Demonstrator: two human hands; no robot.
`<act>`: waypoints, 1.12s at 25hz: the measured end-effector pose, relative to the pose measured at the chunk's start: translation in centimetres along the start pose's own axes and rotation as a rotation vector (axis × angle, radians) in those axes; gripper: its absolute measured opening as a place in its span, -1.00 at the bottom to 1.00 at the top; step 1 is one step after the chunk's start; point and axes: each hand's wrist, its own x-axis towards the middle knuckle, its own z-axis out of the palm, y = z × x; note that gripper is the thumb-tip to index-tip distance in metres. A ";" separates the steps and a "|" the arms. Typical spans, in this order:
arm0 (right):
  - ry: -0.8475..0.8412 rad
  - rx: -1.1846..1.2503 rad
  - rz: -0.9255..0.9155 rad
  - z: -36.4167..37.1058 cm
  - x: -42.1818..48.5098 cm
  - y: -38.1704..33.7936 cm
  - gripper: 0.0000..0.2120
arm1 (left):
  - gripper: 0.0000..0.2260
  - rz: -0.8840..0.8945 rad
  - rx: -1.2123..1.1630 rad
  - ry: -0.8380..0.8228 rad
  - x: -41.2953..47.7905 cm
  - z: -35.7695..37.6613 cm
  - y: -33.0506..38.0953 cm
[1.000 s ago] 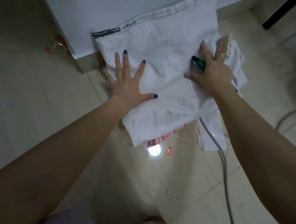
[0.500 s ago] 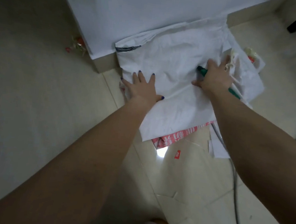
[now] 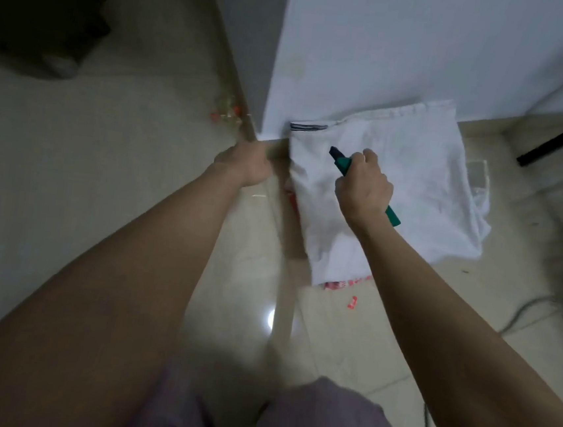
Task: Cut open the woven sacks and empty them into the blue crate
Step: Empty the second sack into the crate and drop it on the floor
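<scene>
Woven sacks [image 3: 413,191] lie in a flat, white, folded pile on the floor [image 3: 69,193], their far edge pushed against the foot of the white pillar [image 3: 392,52]. I have the right hand [image 3: 365,187] over the pile, fingers wrapped tight round a green cutter [image 3: 342,165]. Its dark tip points toward the pillar's corner and its tail end sticks out beside the wrist.

The left hand [image 3: 243,163] sits just off the pile's left edge, close under the pillar's corner. Its fingers are turned away from me and smeared by blur, so I cannot tell whether they grip anything.

A dark stripe [image 3: 308,126] marks the sack hem right at the pillar's base. At the pile's end farthest from the pillar a red-printed sack [image 3: 342,283] peeks out from beneath, with a small red scrap [image 3: 352,302] on the floor just past it.

Left of the pillar's corner I see red and clear litter [image 3: 226,111], and farther left a dark bag [image 3: 35,10]. Right of the pillar a black bar [image 3: 562,140] slants, and a grey cable [image 3: 525,309] runs over the floor.
</scene>
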 end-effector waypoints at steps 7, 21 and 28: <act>-0.341 0.003 -0.197 -7.6 -8.0 -11.7 -0.75 | -0.78 -0.546 -0.441 0.075 -15.2 -8.2 -7.7; -0.884 -0.169 -0.939 -30.7 -27.9 -26.7 -0.77 | -0.74 -1.242 -0.932 0.255 -46.8 -27.1 -2.8; -1.086 -0.262 -1.105 -30.8 -38.5 -24.3 -0.71 | -0.74 -1.535 -1.168 0.336 -58.5 -20.5 2.7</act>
